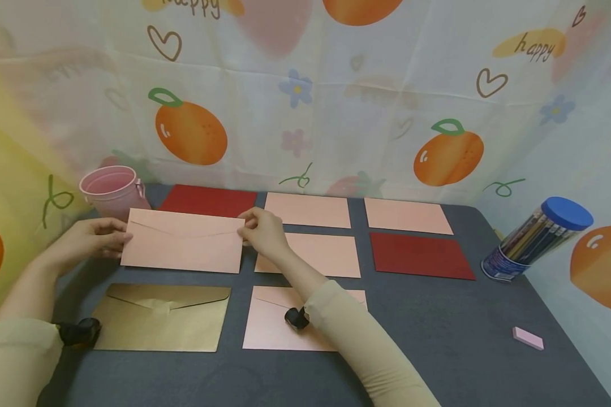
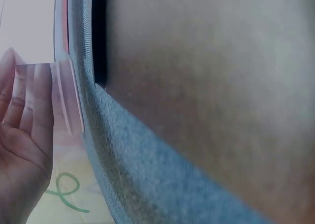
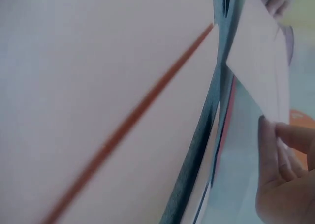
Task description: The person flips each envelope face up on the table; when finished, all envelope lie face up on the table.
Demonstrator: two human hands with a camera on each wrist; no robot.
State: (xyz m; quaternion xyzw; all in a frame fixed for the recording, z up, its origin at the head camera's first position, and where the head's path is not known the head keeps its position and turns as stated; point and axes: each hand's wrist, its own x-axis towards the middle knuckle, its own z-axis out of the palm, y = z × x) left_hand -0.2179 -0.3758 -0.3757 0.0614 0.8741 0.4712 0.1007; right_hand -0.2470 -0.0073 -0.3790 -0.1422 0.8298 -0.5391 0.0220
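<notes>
Both hands hold one light pink envelope [image 1: 183, 243] by its short sides, tilted up above the dark table, its flap line along the top. My left hand [image 1: 99, 238] pinches the left edge, with the thumb in front. At the upper right edge my right hand [image 1: 265, 232] pinches it between thumb and fingers, also seen in the right wrist view. Below it lies a gold envelope [image 1: 183, 322], flap side up. Under my right forearm is another pink envelope [image 1: 270, 328], partly covered by the sleeve. A red envelope [image 1: 209, 198] sits just behind the held one.
More envelopes lie in rows: pink ones [image 1: 308, 210] at the back and middle, and a red one [image 1: 422, 257] on the right. A pink bucket [image 1: 112, 189] stands back left. To the right are a blue-lidded pencil tub [image 1: 539, 240], leaning, and a pink eraser [image 1: 528, 338].
</notes>
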